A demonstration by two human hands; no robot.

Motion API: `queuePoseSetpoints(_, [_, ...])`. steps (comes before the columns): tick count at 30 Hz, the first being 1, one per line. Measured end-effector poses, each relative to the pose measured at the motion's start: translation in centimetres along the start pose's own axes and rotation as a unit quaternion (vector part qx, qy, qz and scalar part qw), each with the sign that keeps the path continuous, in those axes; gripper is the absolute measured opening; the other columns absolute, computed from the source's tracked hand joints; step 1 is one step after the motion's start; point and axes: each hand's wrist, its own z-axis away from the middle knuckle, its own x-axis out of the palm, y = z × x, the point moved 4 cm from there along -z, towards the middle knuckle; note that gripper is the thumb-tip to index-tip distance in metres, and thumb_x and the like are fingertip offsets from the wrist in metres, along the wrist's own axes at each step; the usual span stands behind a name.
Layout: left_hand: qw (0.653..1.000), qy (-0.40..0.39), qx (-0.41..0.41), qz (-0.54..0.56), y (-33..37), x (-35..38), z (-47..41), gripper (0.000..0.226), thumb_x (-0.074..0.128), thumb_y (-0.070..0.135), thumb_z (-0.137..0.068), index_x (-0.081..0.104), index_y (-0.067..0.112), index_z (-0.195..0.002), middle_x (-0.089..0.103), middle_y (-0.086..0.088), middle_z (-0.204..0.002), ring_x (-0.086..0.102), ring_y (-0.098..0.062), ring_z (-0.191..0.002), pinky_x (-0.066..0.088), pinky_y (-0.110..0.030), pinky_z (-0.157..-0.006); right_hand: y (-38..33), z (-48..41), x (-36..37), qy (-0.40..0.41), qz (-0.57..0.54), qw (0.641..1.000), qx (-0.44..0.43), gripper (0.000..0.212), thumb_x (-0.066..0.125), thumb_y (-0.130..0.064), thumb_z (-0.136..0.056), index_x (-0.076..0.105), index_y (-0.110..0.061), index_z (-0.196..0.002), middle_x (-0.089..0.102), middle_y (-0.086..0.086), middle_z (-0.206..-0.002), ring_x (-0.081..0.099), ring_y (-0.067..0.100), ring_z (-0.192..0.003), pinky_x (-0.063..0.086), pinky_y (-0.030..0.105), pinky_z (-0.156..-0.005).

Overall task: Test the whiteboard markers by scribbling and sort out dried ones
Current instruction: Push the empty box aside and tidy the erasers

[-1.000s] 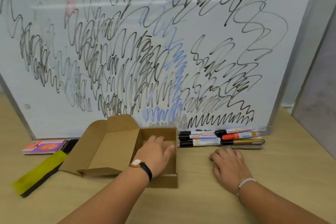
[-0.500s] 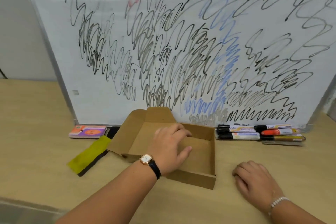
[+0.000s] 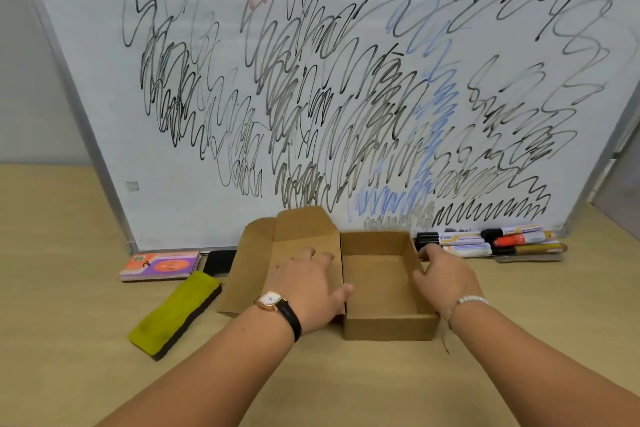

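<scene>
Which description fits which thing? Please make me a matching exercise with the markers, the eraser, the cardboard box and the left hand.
1 markers
2 eraser
3 cardboard box
4 left hand

a open, empty
b flat on the lid
c yellow-green top, black underside
d in a row at the foot of the whiteboard

Pairs: 1-d, 2-c, 3-a, 4-b

Lighting bright and even, diffuse, from overhead. A pale horizontal glare band is recorded across the upper whiteboard [image 3: 214,218]. Only faint soft shadows are noted beside the cardboard box [image 3: 384,329]. The whiteboard frame is bowed by wide-angle distortion. Labels on the markers [image 3: 485,244] are rendered soft and illegible.
</scene>
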Motion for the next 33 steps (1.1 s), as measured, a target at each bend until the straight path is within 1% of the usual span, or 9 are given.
queuePoseSetpoints(5, [0.994,-0.066,-0.007,0.087,-0.6,1.2,-1.4,0.055,0.039,0.053,-0.095,0.033,0.029,-0.144,0.031,0.003,-0.151,0.039,-0.021,-0.132,0.038,-0.035,-0.105,-0.3,-0.6,-0.3,0.011,0.034,0.999,-0.006,0.025,0.051,-0.021,-0.089,0.053,-0.02,-0.114,0.063,-0.001,-0.085,0.057,0.018,-0.075,0.046,0.027,-0.063])
queuePoseSetpoints(11, [0.986,-0.079,-0.013,0.143,0.0,1.9,-2.2,0.054,0.039,0.053,-0.095,0.038,0.027,-0.143,0.038,0.002,-0.148,0.04,-0.02,-0.132,0.036,-0.034,-0.107,-0.2,-1.2,-0.4,0.007,0.07,0.997,0.0,0.019,0.048,-0.014,-0.089,0.051,-0.017,-0.107,0.057,0.001,-0.075,0.053,0.02,-0.068,0.036,0.026,-0.051])
queuePoseSetpoints(13, [0.987,-0.071,-0.012,0.147,0.2,1.9,-2.3,0.054,0.038,0.053,-0.095,0.038,0.027,-0.143,0.039,0.002,-0.147,0.04,-0.021,-0.131,0.036,-0.034,-0.106,-0.1,-1.3,-0.4,0.004,0.079,0.997,0.003,0.02,0.047,-0.013,-0.089,0.05,-0.018,-0.107,0.057,0.002,-0.076,0.054,0.021,-0.069,0.037,0.026,-0.053])
queuePoseSetpoints(18, [0.988,0.02,0.008,0.155,-0.1,0.5,-1.4,0.056,0.028,0.058,-0.096,0.039,0.026,-0.14,0.039,0.005,-0.145,0.046,-0.017,-0.125,0.041,-0.035,-0.099,-0.3,-1.3,-0.6,-0.006,0.109,0.994,0.011,0.019,0.045,-0.019,-0.089,0.048,-0.019,-0.108,0.059,0.003,-0.082,0.057,0.022,-0.073,0.048,0.029,-0.06])
queuePoseSetpoints(22, [0.971,0.171,0.005,0.168,-3.4,-1.8,-0.3,0.049,0.03,0.053,-0.097,0.048,0.024,-0.131,0.046,0.007,-0.134,0.048,-0.012,-0.118,0.043,-0.037,-0.096,-1.6,-0.5,-1.9,0.038,0.155,0.987,0.006,0.03,0.044,-0.04,-0.09,0.048,-0.023,-0.116,0.057,0.0,-0.105,0.058,0.021,-0.092,0.048,0.032,-0.067])
queuePoseSetpoints(25, [0.95,0.252,-0.059,0.174,-8.2,-2.9,0.7,0.041,0.04,0.046,-0.096,0.053,0.022,-0.126,0.049,0.004,-0.129,0.051,-0.016,-0.113,0.045,-0.037,-0.092,-4.5,0.8,-2.8,0.101,0.139,0.984,-0.04,0.039,0.047,-0.044,-0.089,0.051,-0.022,-0.121,0.056,0.0,-0.113,0.054,0.023,-0.104,0.049,0.037,-0.078])
queuePoseSetpoints(27, [0.944,0.26,-0.124,0.163,-12.0,-2.9,1.3,0.036,0.048,0.039,-0.093,0.054,0.022,-0.125,0.049,0.001,-0.13,0.052,-0.019,-0.114,0.045,-0.036,-0.091,-7.4,2.4,-3.0,0.133,0.08,0.983,-0.098,0.034,0.053,-0.039,-0.088,0.056,-0.021,-0.117,0.058,0.0,-0.112,0.053,0.022,-0.104,0.049,0.037,-0.08])
queuePoseSetpoints(30, [0.942,0.199,-0.227,0.146,-17.3,-1.5,2.6,0.041,0.057,0.038,-0.087,0.052,0.024,-0.126,0.048,-0.001,-0.133,0.05,-0.022,-0.116,0.046,-0.037,-0.091,-12.3,5.8,-2.5,0.167,-0.005,0.959,-0.228,0.026,0.061,-0.029,-0.084,0.063,-0.017,-0.107,0.061,0.0,-0.098,0.056,0.021,-0.094,0.05,0.037,-0.075])
queuePoseSetpoints(33, [0.949,0.095,-0.281,0.105,-21.0,0.7,4.4,0.068,0.066,0.054,-0.076,0.044,0.027,-0.133,0.044,0.0,-0.139,0.048,-0.022,-0.121,0.046,-0.037,-0.095,-17.1,9.1,-0.9,0.174,-0.062,0.92,-0.345,0.02,0.055,-0.026,-0.083,0.065,-0.015,-0.097,0.061,-0.002,-0.087,0.059,0.019,-0.082,0.05,0.032,-0.063])
